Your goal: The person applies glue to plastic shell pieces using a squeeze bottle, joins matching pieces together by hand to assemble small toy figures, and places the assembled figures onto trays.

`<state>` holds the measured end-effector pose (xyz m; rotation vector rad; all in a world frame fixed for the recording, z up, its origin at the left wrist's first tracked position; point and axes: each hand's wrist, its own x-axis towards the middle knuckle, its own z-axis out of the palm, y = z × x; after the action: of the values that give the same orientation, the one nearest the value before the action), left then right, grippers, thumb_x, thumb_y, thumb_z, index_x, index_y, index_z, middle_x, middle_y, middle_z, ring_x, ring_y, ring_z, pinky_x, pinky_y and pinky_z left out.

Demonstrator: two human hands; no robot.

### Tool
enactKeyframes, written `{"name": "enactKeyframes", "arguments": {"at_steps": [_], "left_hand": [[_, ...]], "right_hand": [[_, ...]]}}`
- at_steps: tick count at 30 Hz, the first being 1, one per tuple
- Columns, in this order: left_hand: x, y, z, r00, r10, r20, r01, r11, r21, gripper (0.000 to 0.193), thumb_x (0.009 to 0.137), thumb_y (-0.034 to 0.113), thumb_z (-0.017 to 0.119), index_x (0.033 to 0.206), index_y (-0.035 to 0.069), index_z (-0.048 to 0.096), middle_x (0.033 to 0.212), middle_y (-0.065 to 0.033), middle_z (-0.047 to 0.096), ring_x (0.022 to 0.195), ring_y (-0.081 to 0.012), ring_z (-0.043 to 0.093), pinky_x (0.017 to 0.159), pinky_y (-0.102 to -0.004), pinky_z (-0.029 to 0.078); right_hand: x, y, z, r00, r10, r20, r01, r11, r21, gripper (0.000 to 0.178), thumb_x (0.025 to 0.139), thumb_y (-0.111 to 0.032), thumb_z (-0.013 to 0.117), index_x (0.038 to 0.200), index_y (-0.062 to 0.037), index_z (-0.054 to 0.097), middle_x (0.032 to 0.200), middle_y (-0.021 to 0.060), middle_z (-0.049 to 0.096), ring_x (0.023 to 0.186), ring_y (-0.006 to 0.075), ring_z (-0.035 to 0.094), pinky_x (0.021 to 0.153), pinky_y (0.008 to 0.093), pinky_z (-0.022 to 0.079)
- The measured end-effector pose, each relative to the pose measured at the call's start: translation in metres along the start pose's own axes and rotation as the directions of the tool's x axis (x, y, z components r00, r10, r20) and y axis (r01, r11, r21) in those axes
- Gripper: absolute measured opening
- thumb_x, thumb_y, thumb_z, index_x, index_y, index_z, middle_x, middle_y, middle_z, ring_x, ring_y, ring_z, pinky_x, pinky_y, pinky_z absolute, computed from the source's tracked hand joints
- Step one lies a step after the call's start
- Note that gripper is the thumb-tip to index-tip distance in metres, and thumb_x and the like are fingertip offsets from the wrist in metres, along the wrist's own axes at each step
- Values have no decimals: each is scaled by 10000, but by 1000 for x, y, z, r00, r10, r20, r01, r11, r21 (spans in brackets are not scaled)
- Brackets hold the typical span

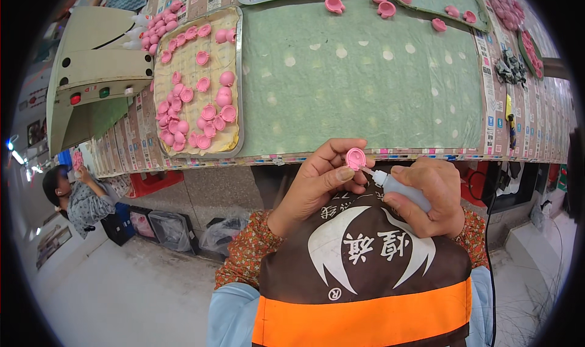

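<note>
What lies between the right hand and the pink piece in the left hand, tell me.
The head view shows the white cap and thin nozzle of the squeeze bottle there, pointing from the right hand toward the pink piece.

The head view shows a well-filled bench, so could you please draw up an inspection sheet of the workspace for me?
Surface: pale-green cloth with white dots, lying over printed paper sheeting.
Work items: metal-rimmed tray with cream lining at left, bearing pink cup-shaped pieces, some clustered.
Clutter: dark crumpled bundle and slim yellow-and-black tool, right of the cloth.
Hands: left hand pinches a small round pink cup; right hand grips a translucent squeeze bottle, nozzle at the cup; contact unclear.
Cables: thin black cord hanging at the person's right.
Surroundings: beige box-shaped machine with coloured buttons at left; beyond it, another person.
</note>
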<state>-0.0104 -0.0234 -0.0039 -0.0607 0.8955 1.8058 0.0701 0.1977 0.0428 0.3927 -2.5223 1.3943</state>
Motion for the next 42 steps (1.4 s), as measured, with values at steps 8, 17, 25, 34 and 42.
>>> {"name": "enactKeyframes", "arguments": {"at_steps": [8, 17, 25, 34, 42], "left_hand": [[-1, -2, -4, 1000, -16, -17, 16, 1000, -9, 458, 983, 230, 593, 1379, 47, 450, 1160, -116, 635, 961, -149, 634, 852, -320, 559], [-8, 1, -6, 999, -11, -48, 9, 999, -45, 451, 991, 200, 579, 1383, 22, 441, 1169, -127, 623, 979, -151, 631, 859, -322, 568], [-9, 8, -6, 981, 132, -139, -110, 982, 155, 520, 943, 123, 628, 1414, 24, 430, 1235, -131, 585, 1036, -153, 610, 901, -335, 560], [-6, 15, -9, 976, 199, -89, -178, 964, 199, 523, 927, 109, 641, 1406, 15, 453, 1277, -152, 570, 1083, -173, 604, 934, -363, 551], [-6, 14, -8, 987, 132, -88, -128, 990, 56, 553, 932, 124, 640, 1432, 23, 427, 1272, -156, 573, 1063, -174, 610, 932, -365, 552]], "right_hand": [[-10, 3, -3, 973, 229, -41, -221, 966, 137, 334, 748, -122, 785, 980, 15, 588, 893, 146, 677, 731, 209, 655, 657, 309, 498], [-19, 5, -8, 866, 499, 27, -440, 735, 515, 484, 764, -126, 763, 1143, 9, 493, 1009, 97, 570, 851, 131, 576, 759, 259, 450], [-19, 9, -6, 918, 396, -1, -357, 829, 430, 400, 760, -106, 762, 1078, 8, 549, 955, 116, 628, 809, 142, 595, 709, 271, 458], [-19, 9, -3, 934, 353, -59, -300, 863, 406, 346, 752, -107, 784, 1022, -1, 594, 920, 120, 668, 757, 155, 632, 675, 279, 487], [-14, 10, 0, 951, 296, -96, -238, 891, 386, 297, 758, -114, 793, 977, -11, 621, 885, 118, 694, 724, 165, 668, 646, 277, 511]]}}
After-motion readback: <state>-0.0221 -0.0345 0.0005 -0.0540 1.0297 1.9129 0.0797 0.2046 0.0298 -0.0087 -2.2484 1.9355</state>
